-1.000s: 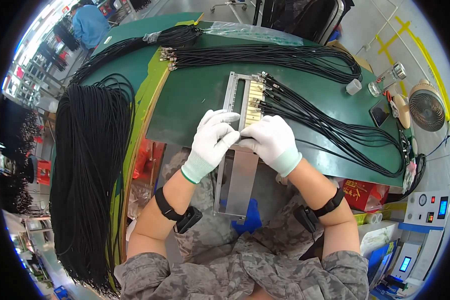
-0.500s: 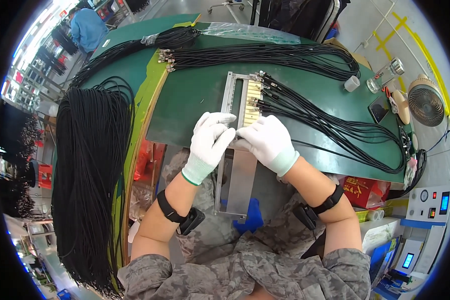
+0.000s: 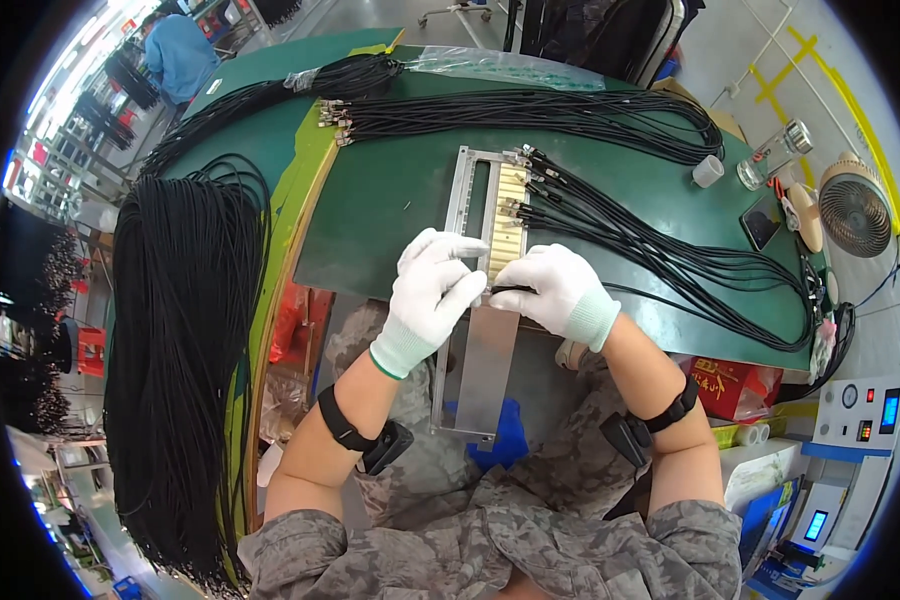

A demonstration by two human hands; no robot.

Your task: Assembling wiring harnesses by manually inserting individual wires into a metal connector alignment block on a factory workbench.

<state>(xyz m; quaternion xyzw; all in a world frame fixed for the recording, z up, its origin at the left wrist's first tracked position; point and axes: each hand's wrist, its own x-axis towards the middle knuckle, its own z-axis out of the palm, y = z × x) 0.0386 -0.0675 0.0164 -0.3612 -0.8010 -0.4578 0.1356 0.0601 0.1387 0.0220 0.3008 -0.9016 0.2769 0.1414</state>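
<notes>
Metal fixture amid black cables

A: What lies centrally on the surface?
B: The jig, overhanging the near edge; cables extend rightward from it.
A: Around it?
B: Left, a large bundle; behind, a cable row; far right, phone, then fan.

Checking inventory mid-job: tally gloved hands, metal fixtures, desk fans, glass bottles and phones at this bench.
Left gloved hand and right gloved hand: 2
Metal fixture: 1
Desk fan: 1
Glass bottle: 1
Phone: 1
Total: 6
</notes>
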